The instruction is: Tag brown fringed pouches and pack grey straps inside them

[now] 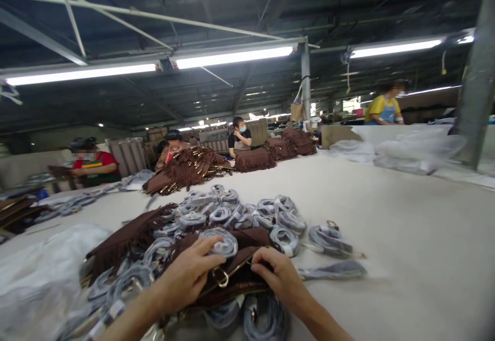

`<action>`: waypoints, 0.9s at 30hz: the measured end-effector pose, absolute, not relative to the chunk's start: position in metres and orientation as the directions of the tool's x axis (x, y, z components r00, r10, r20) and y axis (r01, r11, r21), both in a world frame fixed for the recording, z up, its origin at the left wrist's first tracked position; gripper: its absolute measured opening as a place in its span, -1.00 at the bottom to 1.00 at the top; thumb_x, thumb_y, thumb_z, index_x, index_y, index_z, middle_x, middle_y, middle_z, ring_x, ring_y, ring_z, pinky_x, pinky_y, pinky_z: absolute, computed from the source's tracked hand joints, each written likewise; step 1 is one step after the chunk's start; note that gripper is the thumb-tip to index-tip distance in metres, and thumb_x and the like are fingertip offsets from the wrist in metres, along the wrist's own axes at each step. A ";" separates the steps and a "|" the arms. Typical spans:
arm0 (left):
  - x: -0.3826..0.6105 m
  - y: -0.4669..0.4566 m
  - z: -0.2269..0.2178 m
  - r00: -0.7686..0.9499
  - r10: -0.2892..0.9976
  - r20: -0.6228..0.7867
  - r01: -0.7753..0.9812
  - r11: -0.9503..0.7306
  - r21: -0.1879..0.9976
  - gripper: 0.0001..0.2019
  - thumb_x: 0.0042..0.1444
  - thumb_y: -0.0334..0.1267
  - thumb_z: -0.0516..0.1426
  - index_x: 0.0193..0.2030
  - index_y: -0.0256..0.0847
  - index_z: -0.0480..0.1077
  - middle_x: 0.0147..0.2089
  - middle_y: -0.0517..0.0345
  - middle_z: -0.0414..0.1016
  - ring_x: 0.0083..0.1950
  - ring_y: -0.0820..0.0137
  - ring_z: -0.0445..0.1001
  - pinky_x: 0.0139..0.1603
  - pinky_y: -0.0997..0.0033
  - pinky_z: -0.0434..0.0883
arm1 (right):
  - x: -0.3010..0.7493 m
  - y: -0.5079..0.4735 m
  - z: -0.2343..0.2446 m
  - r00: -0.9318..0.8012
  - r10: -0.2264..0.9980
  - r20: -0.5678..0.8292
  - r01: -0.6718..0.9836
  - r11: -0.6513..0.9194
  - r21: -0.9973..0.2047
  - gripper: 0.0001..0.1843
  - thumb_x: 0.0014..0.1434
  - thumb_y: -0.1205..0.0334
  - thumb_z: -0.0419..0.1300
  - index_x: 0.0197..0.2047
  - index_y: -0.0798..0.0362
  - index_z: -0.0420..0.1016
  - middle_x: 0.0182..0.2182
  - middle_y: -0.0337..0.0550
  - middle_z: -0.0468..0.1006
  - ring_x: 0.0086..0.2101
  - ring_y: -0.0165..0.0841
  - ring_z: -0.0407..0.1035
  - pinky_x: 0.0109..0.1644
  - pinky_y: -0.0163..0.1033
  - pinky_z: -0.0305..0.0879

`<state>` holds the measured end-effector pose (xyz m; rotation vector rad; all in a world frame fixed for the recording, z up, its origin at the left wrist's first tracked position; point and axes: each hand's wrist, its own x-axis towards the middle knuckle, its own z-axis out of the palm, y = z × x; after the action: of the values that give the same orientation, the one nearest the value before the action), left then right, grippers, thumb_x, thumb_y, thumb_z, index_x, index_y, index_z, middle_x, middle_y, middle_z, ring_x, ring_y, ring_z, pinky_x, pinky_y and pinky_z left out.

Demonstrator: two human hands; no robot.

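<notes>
A brown fringed bag with a gold-coloured zip edge and a metal ring lies before me on a heap of wrapped straps. On top of it rests a coiled grey strap in clear plastic. My left hand reaches over the bag's left part, fingers stretched out and apart, the fingertips at the coil. At the bag's front right edge, my right hand is closed in a pinch on the edge by the zip. What lies under its fingertips is partly hidden.
Several coiled straps surround the bag on the pale table. Another brown fringed piece lies left, beside plastic wrap. Brown bags are piled farther back. Co-workers sit beyond; one person in yellow is at right, near a pillar.
</notes>
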<state>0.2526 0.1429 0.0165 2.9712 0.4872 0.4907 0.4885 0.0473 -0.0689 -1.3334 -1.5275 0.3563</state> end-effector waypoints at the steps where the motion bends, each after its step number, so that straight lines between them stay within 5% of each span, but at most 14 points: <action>1: 0.253 0.143 0.016 0.921 0.305 0.243 0.290 -0.952 0.094 -0.52 0.11 -0.53 -0.04 0.07 -0.04 0.45 0.36 0.00 0.20 0.31 0.13 0.23 0.30 0.07 0.22 | 0.488 0.047 -0.068 0.146 0.857 0.493 0.553 0.343 -0.759 -0.88 0.13 0.32 0.15 -0.43 0.00 0.42 -0.44 -0.25 0.47 -0.34 -0.29 0.36 -0.23 -0.23 0.17; 5: 0.264 0.150 0.018 0.918 0.296 0.265 0.292 -0.955 0.053 -0.74 0.21 -0.43 0.00 -0.25 -0.12 0.52 0.17 0.00 0.43 0.20 0.12 0.31 0.25 0.05 0.23 | 0.487 0.046 -0.066 0.160 0.844 0.512 0.511 0.373 -0.775 -0.88 0.12 0.32 0.15 -0.45 0.00 0.41 -0.46 -0.27 0.45 -0.36 -0.31 0.34 -0.25 -0.25 0.17; 8: 0.284 0.156 0.028 0.839 0.365 0.404 0.309 -0.930 0.198 -0.80 0.23 -0.33 0.03 -0.32 -0.14 0.46 0.01 0.07 0.52 0.11 0.21 0.35 0.20 0.17 0.24 | 0.486 0.047 -0.066 0.177 0.834 0.522 0.434 0.410 -0.802 -0.90 0.09 0.33 0.16 -0.46 -0.01 0.40 -0.48 -0.30 0.43 -0.39 -0.33 0.32 -0.27 -0.27 0.17; 11: 0.314 0.156 0.039 0.754 0.484 0.445 0.369 -0.871 0.324 -0.75 0.28 -0.24 -0.02 -0.40 -0.16 0.38 -0.29 0.14 0.48 -0.21 0.32 0.40 -0.13 0.36 0.32 | 0.484 0.048 -0.065 0.196 0.809 0.554 0.382 0.457 -0.803 -0.87 0.10 0.33 0.14 -0.47 -0.01 0.37 -0.50 -0.30 0.40 -0.40 -0.34 0.30 -0.29 -0.29 0.18; 13: 0.334 0.153 0.041 0.766 0.486 0.421 0.391 -0.872 0.296 -0.71 0.28 -0.24 -0.02 -0.46 -0.17 0.32 -0.38 0.18 0.38 -0.31 0.36 0.35 -0.26 0.42 0.27 | 0.483 0.049 -0.065 0.236 0.752 0.615 0.386 0.508 -0.770 -0.85 0.13 0.34 0.13 -0.48 -0.01 0.34 -0.45 -0.27 0.38 -0.36 -0.34 0.30 -0.25 -0.29 0.20; 19: 0.365 0.141 0.020 0.833 0.432 0.345 0.372 -0.900 0.226 -0.74 0.25 -0.34 0.00 -0.47 -0.20 0.35 -0.33 0.15 0.33 -0.24 0.35 0.35 -0.23 0.41 0.26 | 0.488 0.049 -0.063 0.384 0.655 0.651 0.424 0.501 -0.754 -0.87 0.14 0.35 0.13 -0.44 0.00 0.40 -0.06 -0.10 0.41 -0.05 -0.25 0.32 0.00 -0.23 0.21; 24: 0.357 0.139 0.008 0.871 0.379 0.312 0.276 -0.904 0.327 -0.78 0.19 -0.38 0.03 -0.47 -0.21 0.37 -0.28 0.13 0.35 -0.18 0.35 0.35 -0.17 0.41 0.30 | 0.491 0.051 -0.063 0.337 0.704 0.625 0.379 0.507 -0.774 -0.84 0.17 0.30 0.12 -0.46 -0.01 0.34 -0.44 -0.26 0.41 -0.35 -0.33 0.30 -0.22 -0.27 0.22; 27: 0.345 0.144 0.006 0.890 0.358 0.283 0.240 -0.895 0.377 -0.83 0.19 -0.33 0.07 -0.41 -0.20 0.41 -0.23 0.14 0.37 -0.15 0.35 0.36 -0.08 0.39 0.32 | 0.493 0.053 -0.066 0.358 0.737 0.574 0.305 0.488 -0.817 -0.84 0.14 0.26 0.14 -0.47 0.00 0.32 -0.47 -0.29 0.37 -0.39 -0.35 0.27 -0.27 -0.27 0.20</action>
<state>0.3446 0.1443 0.0062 2.7231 0.4439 0.4978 0.4928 0.0535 -0.0658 -1.0806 -1.2247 0.3626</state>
